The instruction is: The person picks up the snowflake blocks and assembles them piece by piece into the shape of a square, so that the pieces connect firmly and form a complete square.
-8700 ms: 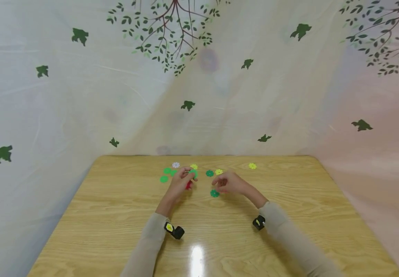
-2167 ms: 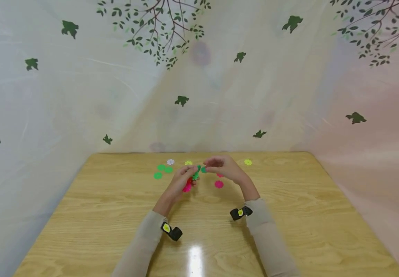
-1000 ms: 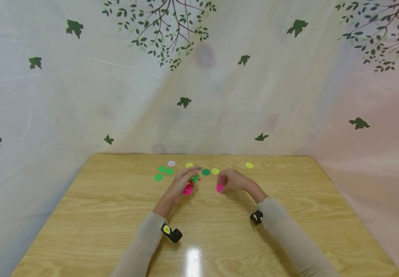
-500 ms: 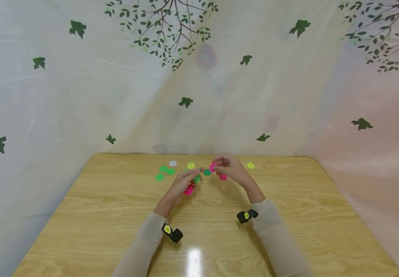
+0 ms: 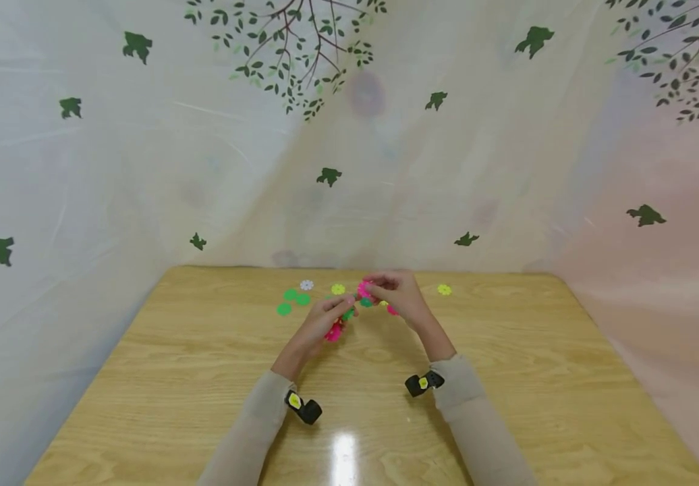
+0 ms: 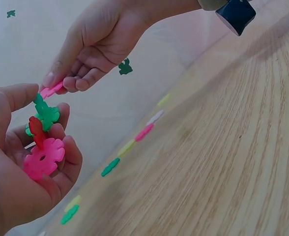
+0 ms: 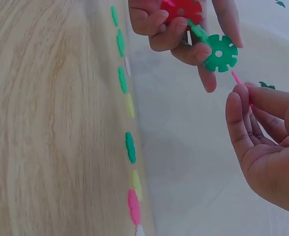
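Observation:
My left hand [image 5: 316, 327] holds a chain of slotted flower-shaped plastic discs. In the left wrist view the chain shows a pink disc [image 6: 44, 158] in the palm, a red disc [image 6: 35, 132] and green discs [image 6: 47, 114] toward the fingertips. One green disc [image 7: 220, 53] faces the right wrist camera, near the left thumb. Between thumb and fingers my right hand [image 5: 404, 300] pinches another pink disc [image 5: 364, 289]. Its edge [image 7: 236, 77] is right by the green disc's rim; whether they touch I cannot tell. Fingers cover much of both pieces.
Loose discs lie along the wooden table's far part: several green discs [image 5: 285, 309], a white disc [image 5: 307, 285], a yellow disc [image 5: 338, 289], a dark green disc [image 5: 366, 303], a pink disc [image 5: 393, 310] and a far-right yellow disc [image 5: 444, 289]. A printed cloth [image 5: 252, 202] hangs behind.
My right hand has taken the pink disc up from the table and brought it up and left to the chain. The left hand keeps its grip, with green discs on the chain's end.

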A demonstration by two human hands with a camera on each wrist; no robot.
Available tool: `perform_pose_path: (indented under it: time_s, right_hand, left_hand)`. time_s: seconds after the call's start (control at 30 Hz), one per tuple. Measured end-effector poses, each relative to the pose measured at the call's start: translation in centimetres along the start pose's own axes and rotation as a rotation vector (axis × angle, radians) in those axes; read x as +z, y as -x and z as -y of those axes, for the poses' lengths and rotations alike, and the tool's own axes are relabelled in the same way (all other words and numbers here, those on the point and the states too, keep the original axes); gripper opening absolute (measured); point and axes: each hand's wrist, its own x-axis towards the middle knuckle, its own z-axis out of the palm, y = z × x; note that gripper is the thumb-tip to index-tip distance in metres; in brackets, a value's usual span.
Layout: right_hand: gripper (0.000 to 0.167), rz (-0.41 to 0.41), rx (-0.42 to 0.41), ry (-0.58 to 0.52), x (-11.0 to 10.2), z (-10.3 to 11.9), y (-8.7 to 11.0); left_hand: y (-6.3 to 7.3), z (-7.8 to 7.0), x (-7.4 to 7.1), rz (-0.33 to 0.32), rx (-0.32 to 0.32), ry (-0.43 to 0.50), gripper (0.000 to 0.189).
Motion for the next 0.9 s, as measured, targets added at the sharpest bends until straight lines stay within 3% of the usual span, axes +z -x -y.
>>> perform_pose_path:
  time_s: [0.37, 0.67, 0.9]
  right_hand:
    - [0.028, -0.002, 0.051, -0.004, 0.4, 0.3, 0.1]
    - [0.027, -0.038, 0.068, -0.022, 0.7, 0.1, 0.3]
    - [0.022, -0.062, 0.068, -0.03, 1.1, 0.1, 0.2]
  left_hand:
    - [0.0, -0.3, 0.3, 0.015, 0.047, -0.024, 0.044]
    - [0.1, 0.0, 0.1, 0.062, 0.058, -0.037, 0.047]
    - [0.0, 0.2, 0.2, 0.042, 0.062, -0.043, 0.043]
